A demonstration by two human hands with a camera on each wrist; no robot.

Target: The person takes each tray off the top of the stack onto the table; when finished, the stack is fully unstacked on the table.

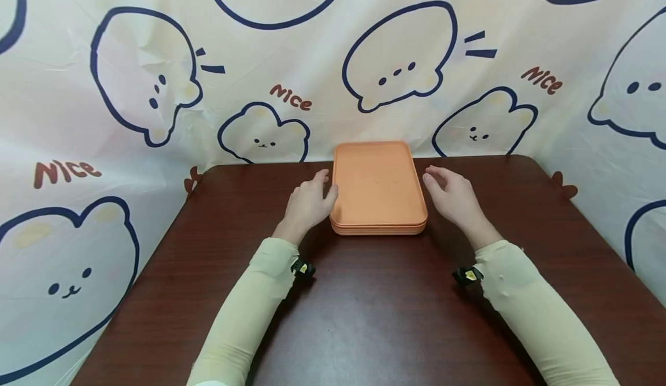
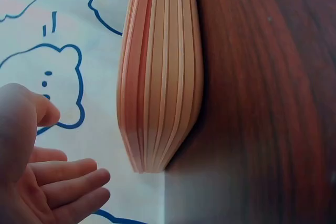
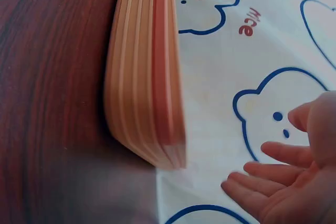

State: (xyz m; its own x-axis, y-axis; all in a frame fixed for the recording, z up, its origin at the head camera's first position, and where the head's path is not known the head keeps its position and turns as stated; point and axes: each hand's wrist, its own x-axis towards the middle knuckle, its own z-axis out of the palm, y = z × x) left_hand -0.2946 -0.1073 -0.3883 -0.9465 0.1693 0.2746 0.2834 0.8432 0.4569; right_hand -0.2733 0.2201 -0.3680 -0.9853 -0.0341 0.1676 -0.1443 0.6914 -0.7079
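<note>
A stack of several orange rectangular trays [image 1: 378,184] lies at the far side of the table, its top tray bare. My left hand [image 1: 308,201] is just left of the stack, thumb close by its edge in the head view. On the other side my right hand [image 1: 451,192] hovers a little apart from the right edge. Both hands hold nothing, their fingers relaxed. The wrist views show the layered tray sides [image 2: 163,77], one layer redder than the others, with the left fingers [image 2: 73,182] and right fingers [image 3: 262,182] spread loosely beside them.
The dark brown wooden table [image 1: 374,316] reaches toward me under both forearms. Behind it and at both sides hangs a pale curtain [image 1: 322,56] printed with blue bear outlines. Each wrist wears a small black device [image 1: 303,268] on a cream sleeve.
</note>
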